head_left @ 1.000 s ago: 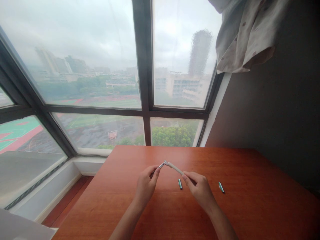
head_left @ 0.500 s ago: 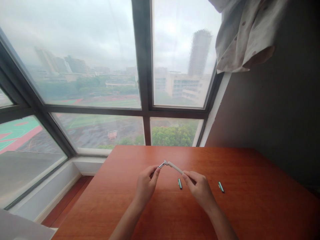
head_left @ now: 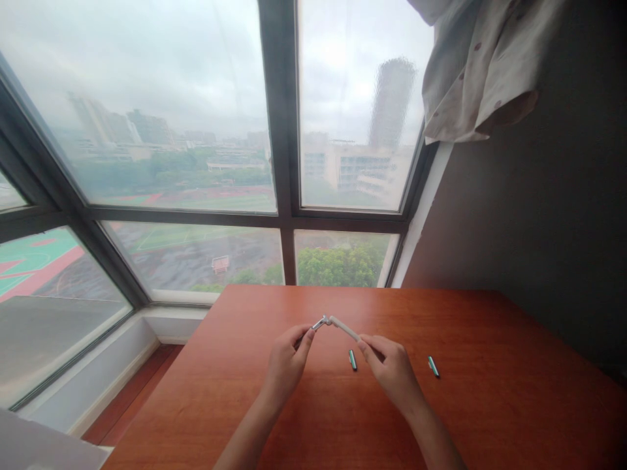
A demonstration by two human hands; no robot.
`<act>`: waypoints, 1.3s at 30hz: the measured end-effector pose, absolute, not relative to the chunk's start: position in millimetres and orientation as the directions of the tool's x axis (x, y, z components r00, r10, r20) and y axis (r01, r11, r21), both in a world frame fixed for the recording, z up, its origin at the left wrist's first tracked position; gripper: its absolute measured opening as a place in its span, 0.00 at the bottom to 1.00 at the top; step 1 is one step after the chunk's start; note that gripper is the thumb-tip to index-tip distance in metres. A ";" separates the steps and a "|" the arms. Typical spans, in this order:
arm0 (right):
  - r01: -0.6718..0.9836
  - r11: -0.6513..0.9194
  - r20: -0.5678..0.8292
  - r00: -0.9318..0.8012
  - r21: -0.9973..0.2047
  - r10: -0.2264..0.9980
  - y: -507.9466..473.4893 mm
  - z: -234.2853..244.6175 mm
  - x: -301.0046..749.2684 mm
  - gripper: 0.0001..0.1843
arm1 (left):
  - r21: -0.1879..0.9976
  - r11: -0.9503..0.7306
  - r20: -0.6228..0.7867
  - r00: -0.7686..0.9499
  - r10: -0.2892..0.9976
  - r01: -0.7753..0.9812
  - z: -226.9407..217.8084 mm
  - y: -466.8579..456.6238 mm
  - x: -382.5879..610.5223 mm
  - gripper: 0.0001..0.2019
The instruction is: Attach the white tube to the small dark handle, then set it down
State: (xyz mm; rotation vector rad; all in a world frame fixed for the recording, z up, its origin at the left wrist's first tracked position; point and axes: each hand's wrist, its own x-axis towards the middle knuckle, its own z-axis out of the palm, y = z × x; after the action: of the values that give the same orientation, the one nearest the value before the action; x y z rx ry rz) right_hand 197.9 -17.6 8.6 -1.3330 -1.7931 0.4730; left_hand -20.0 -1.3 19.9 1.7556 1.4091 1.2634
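Note:
My left hand is closed, thumb and fingers pinching a silver razor handle whose bare, forked head points up and right. In my right hand, also closed, is a slim pale toothbrush, its head slanting up and left. The two heads meet above the table; whether they touch I cannot tell. The lower ends of both are hidden in my fingers. A green-and-black razor cartridge lies just left of my right hand. Another razor cartridge lies farther right.
The reddish-brown wooden table runs up to large windows with a dark frame. A light buttoned cloth hangs at the upper right, beside a dark wall. A white ledge borders the table's left.
The toothbrush head has shifted very slightly against the razor handle's head. Both hands stay almost in place, and the cartridges have not moved.

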 end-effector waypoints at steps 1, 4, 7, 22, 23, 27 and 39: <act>0.599 0.362 0.396 -0.079 -0.715 0.915 -17.5 8.8 197.7 0.20 | 0.859 -0.294 0.321 0.008 0.947 0.419 20.2 -1.4 -19.8 0.16; 0.566 0.354 0.395 -0.054 -0.745 0.917 -18.6 11.0 196.2 0.21 | 0.868 -0.290 0.310 0.016 0.950 0.403 20.6 -2.0 -19.2 0.16; 0.531 0.348 0.369 -0.072 -0.772 0.927 -20.1 13.5 194.1 0.22 | 0.882 -0.277 0.292 0.021 0.956 0.382 20.1 -2.5 -17.8 0.17; 0.538 0.415 0.462 -0.054 -0.734 0.885 -20.6 12.8 189.8 0.19 | 0.975 -0.155 0.152 0.031 0.988 0.161 9.7 1.1 -12.8 0.19; 0.544 0.420 0.467 -0.058 -0.726 0.883 -20.6 12.6 189.3 0.19 | 0.983 -0.136 0.131 0.043 0.990 0.121 7.6 1.5 -11.6 0.20; 0.566 0.415 0.481 -0.037 -0.712 0.876 -18.9 9.7 190.1 0.17 | 0.998 -0.065 0.066 0.070 0.995 -0.023 3.0 2.4 -8.0 0.22; 0.549 0.438 0.504 -0.035 -0.712 0.863 -19.2 9.3 189.8 0.17 | 0.995 0.007 -0.002 0.056 0.998 -0.095 6.3 2.5 -5.9 0.25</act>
State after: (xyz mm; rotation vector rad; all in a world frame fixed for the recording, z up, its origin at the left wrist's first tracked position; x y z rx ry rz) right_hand 189.8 -19.2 9.3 -1.2308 -1.7104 0.4010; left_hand -5.9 2.5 6.3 1.1613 1.1010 1.2083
